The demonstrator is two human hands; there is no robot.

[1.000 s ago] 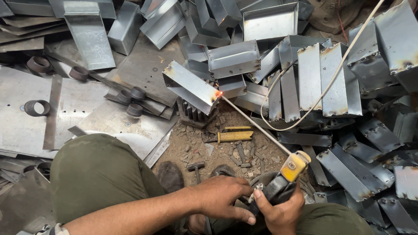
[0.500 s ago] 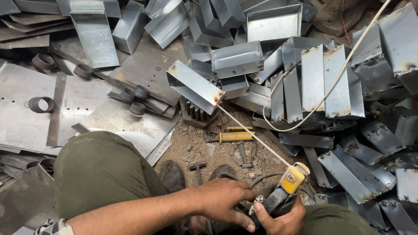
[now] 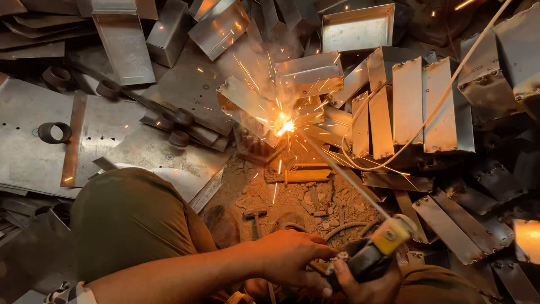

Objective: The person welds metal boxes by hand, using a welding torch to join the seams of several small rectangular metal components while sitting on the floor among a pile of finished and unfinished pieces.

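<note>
My right hand (image 3: 365, 284) grips a welding electrode holder (image 3: 378, 250) with a yellow head at the bottom centre-right. My left hand (image 3: 289, 256) rests over the holder's rear and steadies it. A long thin welding rod (image 3: 337, 171) runs up-left from the holder to a folded sheet-metal box (image 3: 250, 104). Its tip burns in a bright arc (image 3: 285, 125) that throws sparks over the box's corner. My knee in olive trousers (image 3: 132, 222) fills the lower left.
Several folded metal boxes (image 3: 413, 107) are piled at right and top. Flat steel sheets (image 3: 34, 141) with a short pipe ring (image 3: 52, 133) lie left. A white cable (image 3: 444, 95) loops across the pile. A yellow-handled tool (image 3: 301, 175) and a small hammer (image 3: 256, 217) lie on the dirt floor.
The arc has struck at the rod tip, with bright glow, sparks and smoke where there were none. Hands and holder have stayed nearly in place.
</note>
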